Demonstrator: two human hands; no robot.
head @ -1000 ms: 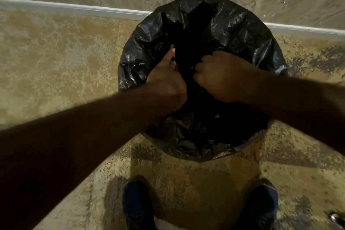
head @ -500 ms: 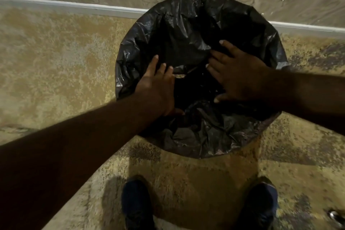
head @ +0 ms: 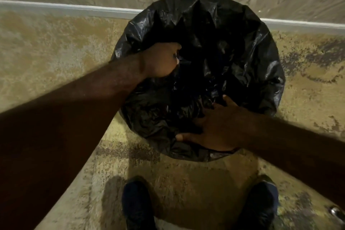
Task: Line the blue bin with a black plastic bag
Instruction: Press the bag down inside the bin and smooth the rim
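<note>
Head view, looking straight down. A round bin stands on a worn, patterned carpet (head: 56, 58), close to a pale skirting board (head: 65, 8) along the wall. None of the bin's blue shows; a black bag (head: 242, 58) is draped over its whole mouth and hangs down past the rim all round, crinkled and glossy.

The left hand (head: 160, 59) is at the left side of the opening, closed in a fist with its fingers clamped on a fold of the bag just inside the rim. The right hand (head: 214, 129) lies on the near edge, palm down, fingers (head: 186, 136) spread apart and pressed flat on the plastic, gripping nothing. Two dark shoes (head: 138, 205) stand just below the bin.

Half a second ago both hands lay open and flat in the middle of the bag. Now the left has shut on the plastic, and the right has slid back to the near rim. This suggests the pushing-down is over and the hands are seating the edge. The bag looks nearly in place; what seems left is tucking the overhang snug. The centre is too dark to tell how deep the bag reaches.
</note>
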